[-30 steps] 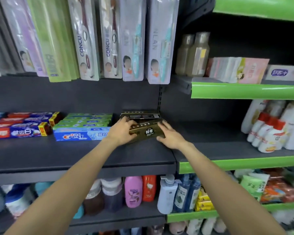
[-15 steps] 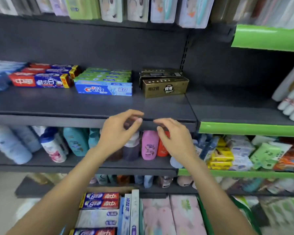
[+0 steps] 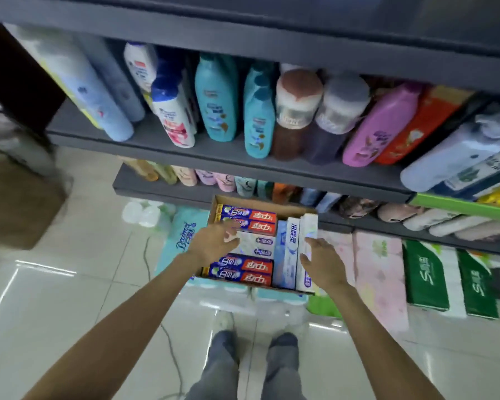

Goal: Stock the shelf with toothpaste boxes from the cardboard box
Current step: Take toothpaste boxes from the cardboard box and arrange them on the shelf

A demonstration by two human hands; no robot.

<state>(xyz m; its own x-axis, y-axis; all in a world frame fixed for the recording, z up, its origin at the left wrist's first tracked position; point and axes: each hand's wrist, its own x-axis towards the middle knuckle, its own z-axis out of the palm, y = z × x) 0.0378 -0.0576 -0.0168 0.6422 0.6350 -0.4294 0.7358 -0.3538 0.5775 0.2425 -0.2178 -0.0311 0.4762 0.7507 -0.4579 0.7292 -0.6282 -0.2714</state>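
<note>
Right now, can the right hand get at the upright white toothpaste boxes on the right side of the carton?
Probably yes: the right hand is open beside the upright white boxes, and the cardboard box is open-topped, nothing between.

Cardboard box (image 3: 217,204) open at top, approach from above unobstructed; inside packed edge to edge with toothpaste boxes (image 3: 244,217), no gaps between them, left hand (image 3: 214,243) and right hand (image 3: 324,262) spread over its near half. Dark shelf (image 3: 231,161) overhangs just beyond the far wall of the carton, its bottles (image 3: 215,99) leaning out over the edge, so room on the far side is tight. Bare tile floor (image 3: 70,298) lies open to the left and near; tissue packs (image 3: 378,269) crowd the right side.
</note>
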